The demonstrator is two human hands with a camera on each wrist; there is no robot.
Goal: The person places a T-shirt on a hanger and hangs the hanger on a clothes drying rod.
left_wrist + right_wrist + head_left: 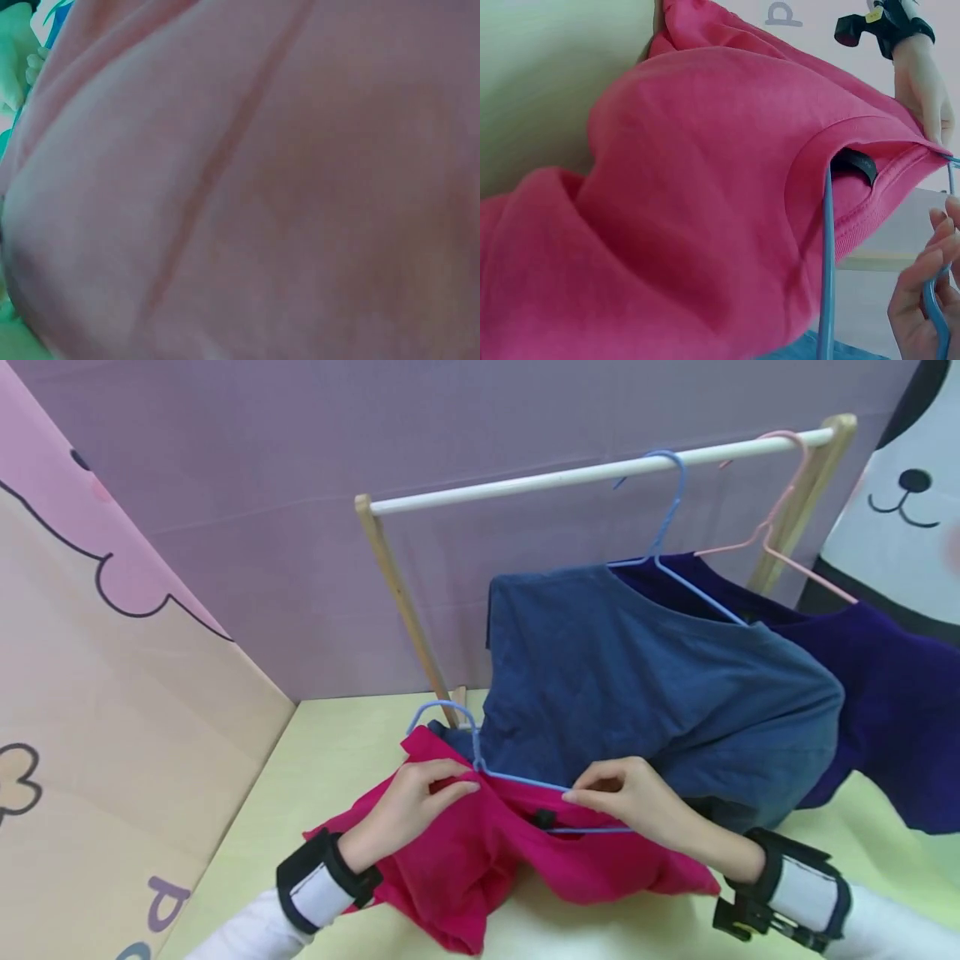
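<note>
A bright pink shirt point(450, 860) lies partly over the table, with a blue hanger point(517, 779) in its neck opening. The hanger's hook stands up out of the collar. My left hand point(408, 806) pinches the collar beside the hanger's neck. On the other side, my right hand point(637, 797) pinches the hanger's upper arm; the right wrist view shows its fingers point(922, 292) around the blue bar. Pink cloth point(247, 187) fills most of the left wrist view, blurred. A small black object point(543, 818) shows inside the neck opening.
Behind stands a rack with a white rail point(525, 483) and wooden posts. From it hang a blue-grey shirt point(600, 677) on a blue hanger and a dark purple shirt point(900, 693) on a pink one. The blue-grey shirt reaches down close behind my hands. Printed walls enclose the pale yellow table point(247, 827).
</note>
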